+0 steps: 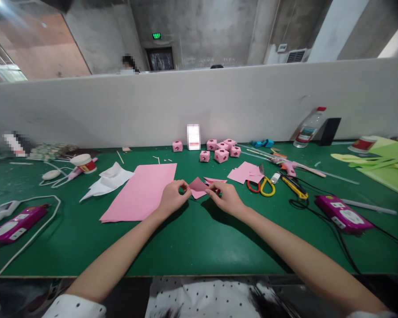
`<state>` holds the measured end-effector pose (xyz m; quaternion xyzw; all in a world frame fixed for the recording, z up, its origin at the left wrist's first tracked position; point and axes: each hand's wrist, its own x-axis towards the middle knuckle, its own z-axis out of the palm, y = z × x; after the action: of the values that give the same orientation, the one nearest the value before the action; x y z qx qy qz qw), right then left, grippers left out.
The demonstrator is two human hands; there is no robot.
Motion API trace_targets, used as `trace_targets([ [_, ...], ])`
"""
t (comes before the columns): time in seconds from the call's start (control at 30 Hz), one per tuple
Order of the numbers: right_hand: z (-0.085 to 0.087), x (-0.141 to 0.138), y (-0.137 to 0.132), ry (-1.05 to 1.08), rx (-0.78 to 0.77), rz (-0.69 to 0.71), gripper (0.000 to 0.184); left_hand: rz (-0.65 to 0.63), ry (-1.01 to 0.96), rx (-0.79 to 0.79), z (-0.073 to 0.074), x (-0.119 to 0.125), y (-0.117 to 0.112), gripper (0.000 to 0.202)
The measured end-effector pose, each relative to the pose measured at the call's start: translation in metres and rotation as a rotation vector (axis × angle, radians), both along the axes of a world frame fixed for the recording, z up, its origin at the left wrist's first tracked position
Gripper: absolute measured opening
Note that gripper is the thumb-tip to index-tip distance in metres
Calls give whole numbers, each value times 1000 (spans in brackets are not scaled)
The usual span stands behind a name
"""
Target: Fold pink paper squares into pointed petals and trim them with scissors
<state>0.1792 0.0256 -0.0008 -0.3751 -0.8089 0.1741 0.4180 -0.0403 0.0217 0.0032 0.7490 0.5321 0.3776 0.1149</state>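
Note:
Between my two hands is a small pink paper square point(198, 187), creased and partly folded up. My left hand point(175, 197) pinches its left corner between thumb and finger. On the other side, my right hand point(226, 198) is closed on its right corner. Some folded pink paper pieces point(215, 180) lie just behind my right hand. Left of the square rests a stack of large pink paper sheets point(142, 190), partly under my left hand. Loose pink squares point(245, 172) lie to the right, beside scissors point(267, 187) with red and yellow handles.
Several folded pink paper cubes point(221, 154) stand near the partition point(199, 101), by a lit phone point(193, 137). A yellow cutter point(295, 187), a pink glue gun point(289, 168) and a purple power strip point(344, 213) with cables lie right. White paper point(108, 180) and a cup point(83, 163) are left.

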Motion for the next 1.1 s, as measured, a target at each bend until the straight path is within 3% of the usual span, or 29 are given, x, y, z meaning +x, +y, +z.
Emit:
trace_targets([
  [0.23, 2, 3, 0, -11, 7, -13, 18, 15, 1, -7, -1, -3, 4, 11],
  [0.43, 6, 14, 8, 78, -12, -99, 20, 102, -44, -20, -4, -18, 17, 10],
  [0.57, 3, 26, 22, 63, 7, -156, 19, 45, -36, 26, -4, -18, 18, 16],
  [0.87, -11, 56, 53, -86, 47, -346, 23, -131, 178, 134, -6, -6, 10, 22],
  [1.1, -20, 59, 57, -200, 46, -399, 50, -142, 193, 123, -13, -7, 12, 35],
])
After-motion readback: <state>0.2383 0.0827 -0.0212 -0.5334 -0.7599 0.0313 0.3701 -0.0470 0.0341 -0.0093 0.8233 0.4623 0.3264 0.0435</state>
